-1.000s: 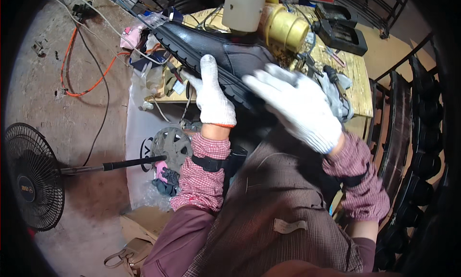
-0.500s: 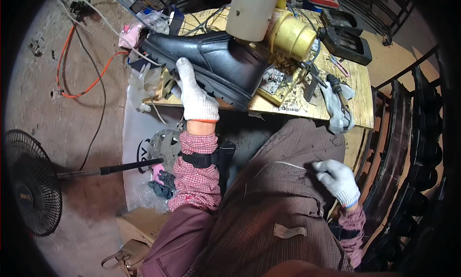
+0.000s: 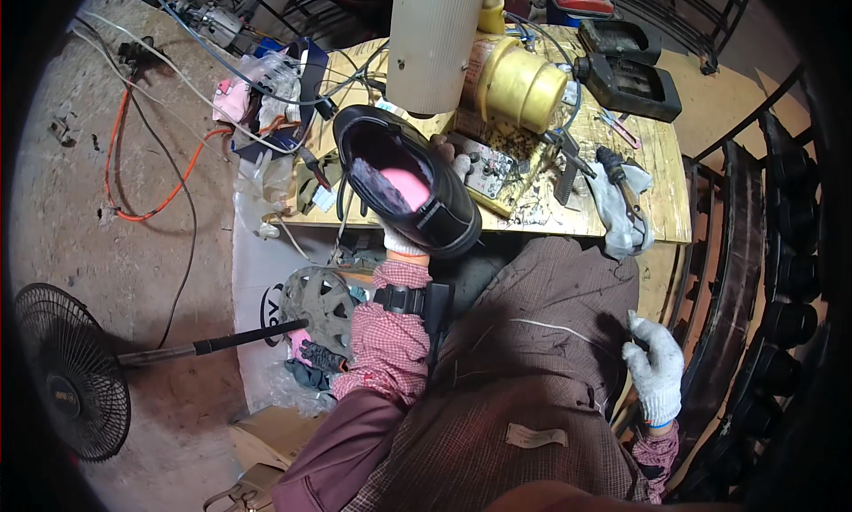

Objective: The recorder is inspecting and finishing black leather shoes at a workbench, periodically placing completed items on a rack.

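Note:
A black leather boot (image 3: 461, 219) is tilted above the bench's front edge, its opening turned up toward me. Grey fuzzy lining and a pink insole (image 3: 404, 188) show inside it. My left hand (image 3: 402, 242), in a white knit glove, grips the boot from underneath. Only the glove's cuff side and a few fingertips at the boot's far right side are visible. Beside my right thigh, my right hand (image 3: 658, 370) in a matching glove is open and holds nothing, its fingers loosely curved and apart. A brown checked apron (image 3: 532, 361) covers my lap.
On the wooden bench (image 3: 568, 219) stand a yellow machine part (image 3: 524, 84) and a pale cylinder (image 3: 435, 46). A screwdriver (image 3: 619, 177) lies on a rag near black trays (image 3: 630, 90). A rack of dark footwear (image 3: 790, 272) stands right, a fan (image 3: 71, 370) left.
The boot has turned from its side view so that its opening faces me, and moved nearer. My right hand has shifted right and down, and its fingers have opened.

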### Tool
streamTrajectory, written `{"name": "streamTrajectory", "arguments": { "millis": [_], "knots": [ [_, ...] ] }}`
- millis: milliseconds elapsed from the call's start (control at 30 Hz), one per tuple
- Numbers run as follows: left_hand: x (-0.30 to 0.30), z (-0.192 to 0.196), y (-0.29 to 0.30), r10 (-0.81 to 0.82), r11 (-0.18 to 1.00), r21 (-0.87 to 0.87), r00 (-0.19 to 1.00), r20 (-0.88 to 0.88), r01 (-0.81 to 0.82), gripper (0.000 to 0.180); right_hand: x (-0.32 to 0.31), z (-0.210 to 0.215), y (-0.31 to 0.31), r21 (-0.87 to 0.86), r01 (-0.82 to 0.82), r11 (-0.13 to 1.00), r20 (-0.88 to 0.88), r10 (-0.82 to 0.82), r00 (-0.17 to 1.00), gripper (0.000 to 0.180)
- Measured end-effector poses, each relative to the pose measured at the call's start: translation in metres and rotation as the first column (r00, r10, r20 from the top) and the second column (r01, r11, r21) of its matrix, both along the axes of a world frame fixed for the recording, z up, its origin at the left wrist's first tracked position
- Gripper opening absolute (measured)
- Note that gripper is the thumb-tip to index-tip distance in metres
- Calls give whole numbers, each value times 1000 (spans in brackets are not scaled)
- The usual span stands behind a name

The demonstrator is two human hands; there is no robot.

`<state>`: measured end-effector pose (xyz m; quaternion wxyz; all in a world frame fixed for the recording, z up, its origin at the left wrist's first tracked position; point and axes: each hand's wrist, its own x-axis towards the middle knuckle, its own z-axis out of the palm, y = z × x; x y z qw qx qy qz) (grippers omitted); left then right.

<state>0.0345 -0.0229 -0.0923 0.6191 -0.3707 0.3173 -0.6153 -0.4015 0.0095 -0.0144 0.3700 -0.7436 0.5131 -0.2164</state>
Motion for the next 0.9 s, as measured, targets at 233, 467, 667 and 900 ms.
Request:
{"name": "streamTrajectory", "arguments": {
  "millis": [233,467,667,900],
  "knots": [
    [16,-6,27,139,934,-36,267,954,-355,56,72,29,-21,-314,-313,896,-32,320,947,67],
    [-71,-1,72,-98,993,108,-192,977,44,75,84,100,-1,-278,-679,679,-253,630,734,79],
    [-145,47,51,32,936,15,-128,991,352,82,16,193,69,-516,-514,686,-343,384,857,32],
    [-221,109,38,449,782,-78,-472,759,619,110,-30,255,254,-628,448,636,-134,-655,744,28]
  ]
}}
